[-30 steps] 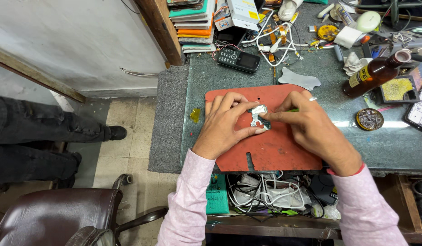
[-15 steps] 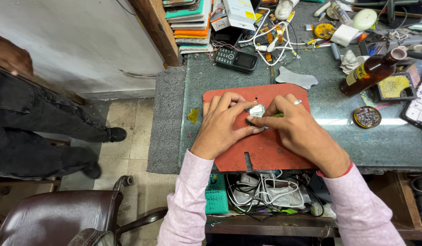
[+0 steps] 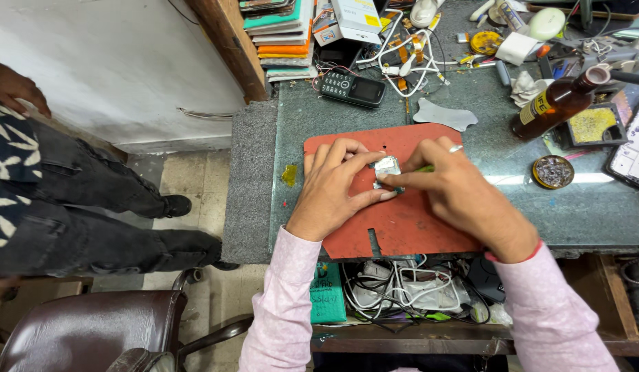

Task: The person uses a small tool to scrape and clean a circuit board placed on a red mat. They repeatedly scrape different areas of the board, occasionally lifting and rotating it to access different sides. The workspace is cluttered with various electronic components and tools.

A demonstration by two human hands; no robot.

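A small silvery metal part [image 3: 386, 167] lies on a red work mat [image 3: 395, 227] on the workbench. My left hand [image 3: 337, 189] pinches the part between thumb and fingers from the left. My right hand [image 3: 464, 196] presses in from the right and holds a thin green-handled tool [image 3: 426, 168] whose tip meets the part. A ring shows on one finger of the right hand. The underside of the part is hidden by my fingers.
A brown glass bottle [image 3: 557, 103], a round tin of small bits [image 3: 552, 171], a black keypad phone [image 3: 352, 88], tangled white cables [image 3: 409, 62] and stacked books [image 3: 281, 31] crowd the bench's far side. Another person in dark trousers [image 3: 78, 207] stands left. A brown chair [image 3: 85, 334] sits lower left.
The person on the left has stepped closer into view. My hands have stayed on the small part, with only slight shifts of the fingers.
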